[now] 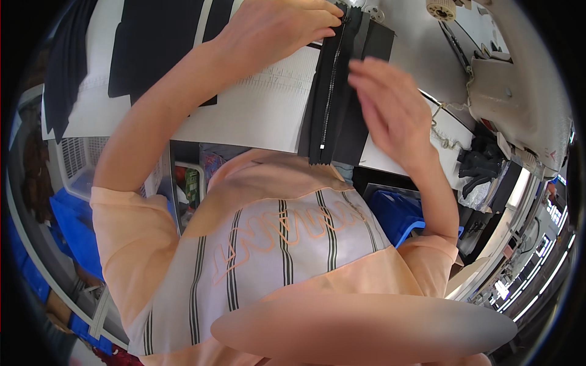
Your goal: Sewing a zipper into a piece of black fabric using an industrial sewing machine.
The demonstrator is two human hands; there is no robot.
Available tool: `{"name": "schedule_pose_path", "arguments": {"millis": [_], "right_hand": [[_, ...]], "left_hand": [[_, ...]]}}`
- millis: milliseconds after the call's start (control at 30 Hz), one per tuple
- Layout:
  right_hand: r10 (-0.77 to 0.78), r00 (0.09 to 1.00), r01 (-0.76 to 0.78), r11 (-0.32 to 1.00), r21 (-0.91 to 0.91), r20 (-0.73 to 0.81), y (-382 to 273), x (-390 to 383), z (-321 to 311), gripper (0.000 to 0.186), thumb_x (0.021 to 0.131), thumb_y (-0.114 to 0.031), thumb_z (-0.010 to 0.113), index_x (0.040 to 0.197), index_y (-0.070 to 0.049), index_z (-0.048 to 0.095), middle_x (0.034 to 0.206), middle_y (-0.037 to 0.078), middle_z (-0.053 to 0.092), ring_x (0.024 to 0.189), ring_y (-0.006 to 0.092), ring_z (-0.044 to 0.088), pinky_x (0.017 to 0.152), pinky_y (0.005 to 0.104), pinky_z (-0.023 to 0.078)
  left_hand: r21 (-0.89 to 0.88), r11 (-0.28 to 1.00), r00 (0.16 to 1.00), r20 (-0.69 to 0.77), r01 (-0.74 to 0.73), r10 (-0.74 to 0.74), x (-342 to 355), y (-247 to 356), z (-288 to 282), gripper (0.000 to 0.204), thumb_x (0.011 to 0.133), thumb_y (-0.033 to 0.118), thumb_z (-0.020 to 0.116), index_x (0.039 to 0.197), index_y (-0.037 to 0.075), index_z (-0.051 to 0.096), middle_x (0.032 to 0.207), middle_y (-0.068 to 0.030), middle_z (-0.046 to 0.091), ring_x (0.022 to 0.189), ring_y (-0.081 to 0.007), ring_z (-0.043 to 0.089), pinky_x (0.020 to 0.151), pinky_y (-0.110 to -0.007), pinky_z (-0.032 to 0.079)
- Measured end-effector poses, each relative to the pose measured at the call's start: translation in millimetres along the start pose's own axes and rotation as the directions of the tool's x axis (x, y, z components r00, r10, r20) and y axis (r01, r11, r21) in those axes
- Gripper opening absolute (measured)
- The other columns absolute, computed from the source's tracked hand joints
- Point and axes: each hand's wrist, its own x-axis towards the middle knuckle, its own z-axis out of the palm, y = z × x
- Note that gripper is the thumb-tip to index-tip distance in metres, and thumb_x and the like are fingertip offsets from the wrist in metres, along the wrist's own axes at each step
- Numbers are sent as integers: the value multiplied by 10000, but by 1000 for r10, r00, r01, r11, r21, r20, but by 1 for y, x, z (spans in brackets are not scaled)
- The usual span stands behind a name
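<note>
A black zipper [330, 91] with metal teeth lies lengthwise, its near end hanging over the front edge of the white work table [244, 122]. Beneath and beside it is a black fabric piece [377, 52]. My left hand [284, 27] reaches in from the left, its fingertips closed on the far end of the zipper. My right hand [394, 107] is just to the right of the zipper, fingers stretched and slightly blurred, with nothing visible in it. Whether its fingertips touch the fabric is unclear.
More black fabric pieces [155, 46] lie on the table's left side. A sewing machine [519, 91] stands at the right, near a heap of black pieces [481, 165]. Below the table are a white basket [79, 158] at left and a blue bin [397, 213] at right.
</note>
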Motion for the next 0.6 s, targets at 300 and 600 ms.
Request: {"name": "schedule_pose_path", "arguments": {"millis": [300,600], "right_hand": [[-4,998,-10,979,205,67,-53,-46,13,319,648,-61,770,929,30,650,1021,155,652,903,280,660,703,325,571],[21,1000,-19,987,157,-16,-61,-40,15,250,633,11,727,867,24,642,939,142,659,868,285,661,674,339,562]], "left_hand": [[-27,1000,997,-74,15,-17,-2,-1,5,161,806,194,678,892,59,690,979,-8,692,1006,-209,585,743,-339,495],[-28,1000,992,-123,-4,1,-3,-1,7,150,807,199,670,870,65,697,954,0,696,936,-174,593,709,-333,486]]}}
